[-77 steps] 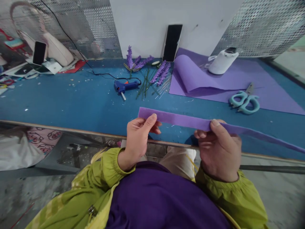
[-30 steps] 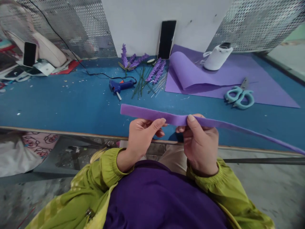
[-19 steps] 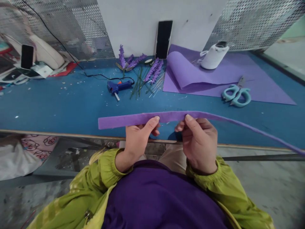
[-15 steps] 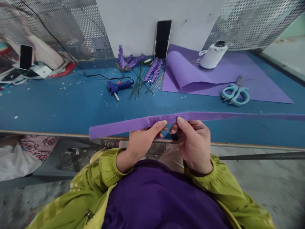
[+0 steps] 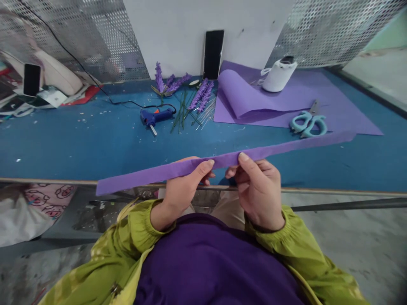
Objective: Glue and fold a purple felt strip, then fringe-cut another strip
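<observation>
A long, narrow purple paper strip (image 5: 143, 176) stretches across the front of the blue table, raised a little above its near edge. My left hand (image 5: 184, 186) pinches it left of its middle, thumb on top and fingers underneath. Just to the right, my right hand (image 5: 259, 188) pinches the same strip between thumb and fingers. The strip's left end hangs lower, over the table edge; its right end slants up in front of the light-blue scissors (image 5: 308, 123). Whether the strip is folded double I cannot tell.
Beyond lie a blue glue gun (image 5: 157, 117) with a cord, purple flower sprigs (image 5: 202, 95), green and silver wire stems (image 5: 180, 112) and a partly rolled purple sheet (image 5: 254, 99). On that sheet stands a white container (image 5: 278, 76). A phone (image 5: 213, 54) leans against the white board.
The strip has shifted left through my hands and tilted, so its right end now shows and points up. My left hand has moved slightly left; my right hand stays nearly in place.
</observation>
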Motion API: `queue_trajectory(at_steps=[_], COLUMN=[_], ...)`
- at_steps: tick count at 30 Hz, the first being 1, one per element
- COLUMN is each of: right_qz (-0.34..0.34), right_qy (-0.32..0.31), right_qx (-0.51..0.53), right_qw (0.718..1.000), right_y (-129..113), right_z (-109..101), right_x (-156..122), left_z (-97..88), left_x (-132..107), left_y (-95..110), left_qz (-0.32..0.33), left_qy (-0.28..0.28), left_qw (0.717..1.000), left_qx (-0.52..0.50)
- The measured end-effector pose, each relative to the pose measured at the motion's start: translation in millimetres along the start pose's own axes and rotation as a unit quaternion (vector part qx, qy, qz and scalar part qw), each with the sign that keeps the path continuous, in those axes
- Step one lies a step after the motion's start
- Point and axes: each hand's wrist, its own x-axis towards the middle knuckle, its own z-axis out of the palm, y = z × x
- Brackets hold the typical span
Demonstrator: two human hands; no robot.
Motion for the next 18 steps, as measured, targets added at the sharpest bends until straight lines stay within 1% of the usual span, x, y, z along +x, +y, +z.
queue_trajectory(at_steps=[2,4,6,9,10,12,16,18], right_qz=[-0.012,-0.018,-0.015,0.0,0.005,0.0,-0.039,-0.034], right_qy=[0.037,0.057,0.049,0.019,0.011,0.015,0.061,0.058], right_qx=[0.009,0.013,0.013,0.012,0.009,0.01,0.03,0.026], right_qw=[0.999,0.998,0.999,1.0,1.0,1.0,0.997,0.997], right_y=[-2.5,-2.9,-0.8,2.9,3.2,1.9,-0.8,0.9], right_z=[-1.9,-2.2,-0.3,2.8,2.9,1.1,-3.1,-1.6], right_x=[2.2,2.8,1.0,-2.1,-2.2,0.0,5.6,4.3], left_z=[-2.4,-3.3,-2.4,-1.2,-1.7,-3.9,-7.7,-6.6], left_x=[1.1,2.0,1.8,0.5,0.3,0.8,3.6,3.8], left_y=[-2.9,-4.5,-3.3,1.0,1.8,1.0,-5.1,-5.3], left_qz=[0.024,0.046,0.049,0.025,0.018,0.017,0.054,0.059], left_qy=[0.027,0.041,0.028,-0.015,-0.02,-0.01,0.04,0.026], left_qw=[0.999,0.998,0.998,0.998,0.998,0.998,0.998,0.998], left_qx=[-0.019,-0.032,-0.015,0.048,0.059,0.052,-0.009,-0.016])
